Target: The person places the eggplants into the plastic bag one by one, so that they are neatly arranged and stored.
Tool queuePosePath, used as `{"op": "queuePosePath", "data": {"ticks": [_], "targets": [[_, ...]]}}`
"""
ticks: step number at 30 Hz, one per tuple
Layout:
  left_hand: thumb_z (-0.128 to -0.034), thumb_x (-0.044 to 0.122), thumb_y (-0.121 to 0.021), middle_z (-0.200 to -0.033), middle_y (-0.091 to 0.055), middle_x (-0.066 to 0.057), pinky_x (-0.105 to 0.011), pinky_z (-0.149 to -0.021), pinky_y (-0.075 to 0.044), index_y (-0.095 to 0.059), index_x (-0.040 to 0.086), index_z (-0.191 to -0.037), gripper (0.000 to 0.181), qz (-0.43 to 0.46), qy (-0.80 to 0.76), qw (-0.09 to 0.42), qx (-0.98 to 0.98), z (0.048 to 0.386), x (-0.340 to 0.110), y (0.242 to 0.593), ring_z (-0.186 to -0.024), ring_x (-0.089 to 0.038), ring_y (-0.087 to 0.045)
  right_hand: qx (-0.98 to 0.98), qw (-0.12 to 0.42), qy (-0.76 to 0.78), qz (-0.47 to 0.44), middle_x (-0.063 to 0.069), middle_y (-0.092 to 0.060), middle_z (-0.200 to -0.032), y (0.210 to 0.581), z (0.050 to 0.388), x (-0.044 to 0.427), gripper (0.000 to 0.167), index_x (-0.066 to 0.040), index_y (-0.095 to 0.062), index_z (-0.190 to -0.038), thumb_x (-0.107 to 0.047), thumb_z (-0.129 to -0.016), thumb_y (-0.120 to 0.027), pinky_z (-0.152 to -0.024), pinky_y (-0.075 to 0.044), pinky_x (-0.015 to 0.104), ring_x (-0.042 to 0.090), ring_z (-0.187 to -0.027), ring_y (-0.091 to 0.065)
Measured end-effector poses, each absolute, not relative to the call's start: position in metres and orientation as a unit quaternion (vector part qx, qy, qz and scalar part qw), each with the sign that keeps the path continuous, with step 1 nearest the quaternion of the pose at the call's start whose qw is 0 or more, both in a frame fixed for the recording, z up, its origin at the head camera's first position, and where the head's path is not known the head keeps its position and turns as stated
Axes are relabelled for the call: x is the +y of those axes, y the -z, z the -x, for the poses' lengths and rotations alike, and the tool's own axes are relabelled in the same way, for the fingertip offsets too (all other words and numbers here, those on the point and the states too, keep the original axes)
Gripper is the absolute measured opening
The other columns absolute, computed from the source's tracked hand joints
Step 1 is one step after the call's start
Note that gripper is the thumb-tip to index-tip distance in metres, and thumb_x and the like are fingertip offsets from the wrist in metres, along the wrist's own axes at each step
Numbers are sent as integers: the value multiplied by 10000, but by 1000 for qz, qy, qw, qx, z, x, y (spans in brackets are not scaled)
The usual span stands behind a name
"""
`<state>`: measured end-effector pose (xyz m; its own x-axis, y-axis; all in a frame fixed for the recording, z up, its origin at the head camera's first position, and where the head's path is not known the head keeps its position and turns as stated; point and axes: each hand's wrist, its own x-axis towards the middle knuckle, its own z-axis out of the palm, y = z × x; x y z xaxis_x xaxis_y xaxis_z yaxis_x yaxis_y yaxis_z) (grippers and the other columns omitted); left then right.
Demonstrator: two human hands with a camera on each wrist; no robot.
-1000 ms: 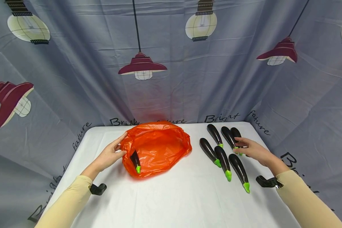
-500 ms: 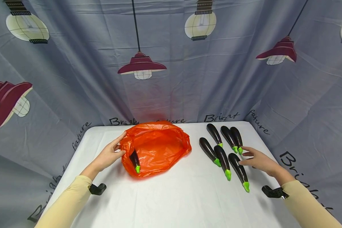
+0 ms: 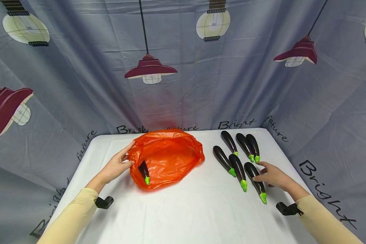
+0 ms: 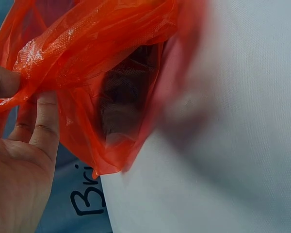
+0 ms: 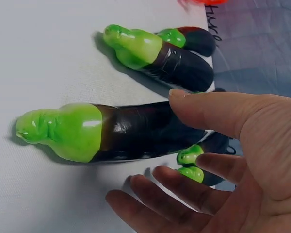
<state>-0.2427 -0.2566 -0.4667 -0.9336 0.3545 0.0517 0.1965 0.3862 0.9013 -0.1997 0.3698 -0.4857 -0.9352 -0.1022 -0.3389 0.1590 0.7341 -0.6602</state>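
Observation:
On the left of the white table stands an orange plastic bag (image 3: 170, 166), its mouth spread toward me. Inside lies one dark eggplant (image 3: 143, 169) with a green stem end. My left hand (image 3: 114, 167) pinches the bag's left rim between thumb and fingers; the left wrist view shows the film (image 4: 102, 58) bunched there. At the right, my right hand (image 3: 276, 176) is over the nearest eggplant (image 3: 259, 187), thumb on one side and fingers on the other. In the right wrist view the fingers (image 5: 179, 191) are loosely bent and apart from that eggplant (image 5: 136, 128).
Several more eggplants (image 3: 238, 169) lie in a loose group beyond and left of my right hand. A grey curtain (image 3: 183, 101) with printed lamps hangs behind the white table (image 3: 186, 217) and along both sides.
My right hand has come from the far pair of eggplants down toward me to the nearest eggplant. My left hand and the bag have stayed in place.

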Motion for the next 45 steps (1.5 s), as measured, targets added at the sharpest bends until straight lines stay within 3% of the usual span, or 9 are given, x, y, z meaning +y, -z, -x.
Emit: {"op": "queuePosePath", "data": {"ticks": [8, 15, 22, 29, 45], "targets": [[-991, 33, -631, -1663, -254, -153, -303, -987, -489, -254, 289, -1643, 795, -164, -525, 74, 832, 244, -256, 468, -1358, -410, -483, 884, 212, 415, -43, 359, -503, -1268, 483, 202, 369, 861, 116, -235, -1540, -164, -912, -754, -780, -590, 524, 347, -1014, -606], [-988, 41, -637, -1658, -272, -143, -300, -967, -508, -252, 305, -1642, 804, -160, -523, 75, 834, 243, -257, 469, -1304, -390, -529, 871, 225, 434, -58, 343, -498, -1271, 487, 202, 372, 868, 98, -236, -1545, -159, -903, -761, -765, -599, 499, 339, -992, -614], [-989, 42, -640, -1669, -245, -141, -366, -1017, -476, -246, 295, -1644, 805, -164, -530, 75, 829, 243, -257, 470, -1364, -402, -480, 867, 220, 444, -62, 330, -509, -1250, 491, 201, 371, 883, 96, -238, -1549, -141, -889, -773, -758, -602, 502, 340, -981, -615], [-991, 51, -640, -1668, -247, -143, -274, -975, -491, -242, 305, -1644, 806, -166, -532, 79, 826, 243, -257, 470, -1350, -394, -493, 864, 220, 448, -67, 308, -503, -1231, 494, 201, 371, 885, 83, -239, -1558, -120, -883, -774, -742, -606, 485, 319, -950, -600], [-995, 57, -631, -1674, -233, -137, -255, -969, -489, -227, 303, -1648, 807, -168, -525, 75, 831, 244, -258, 469, -1382, -417, -459, 865, 222, 445, -64, 257, -523, -1185, 495, 200, 371, 877, 71, -255, -1554, -100, -873, -781, -728, -608, 489, 286, -915, -623]]}}
